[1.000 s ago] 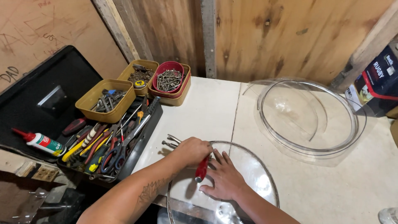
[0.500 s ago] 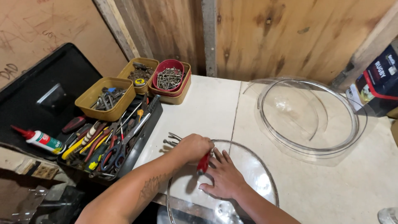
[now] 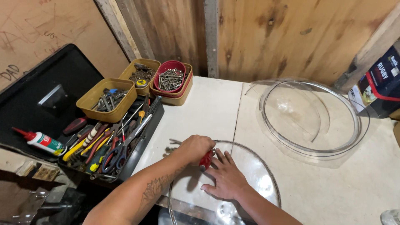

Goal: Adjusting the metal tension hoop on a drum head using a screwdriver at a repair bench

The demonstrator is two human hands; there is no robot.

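My left hand [image 3: 195, 148] is closed around a red-handled tool [image 3: 206, 159], probably a screwdriver, held over the near clear round dome [image 3: 262, 175] at the table's front edge. My right hand [image 3: 225, 177] lies flat on that dome, fingers spread, just right of the tool. A few screws or small metal bits [image 3: 171, 146] lie on the white table [image 3: 208, 108] beside my left hand.
An open black toolbox [image 3: 137, 137] full of pliers and screwdrivers sits at the left. Yellow trays [image 3: 109, 100] and a red bowl of screws [image 3: 170, 78] stand behind it. A second clear dome [image 3: 310, 118] lies at the right. A glue bottle [image 3: 43, 141] rests on the lid.
My left hand with the red tool has shifted slightly on the dome's edge; my right hand stays pressed on the dome.
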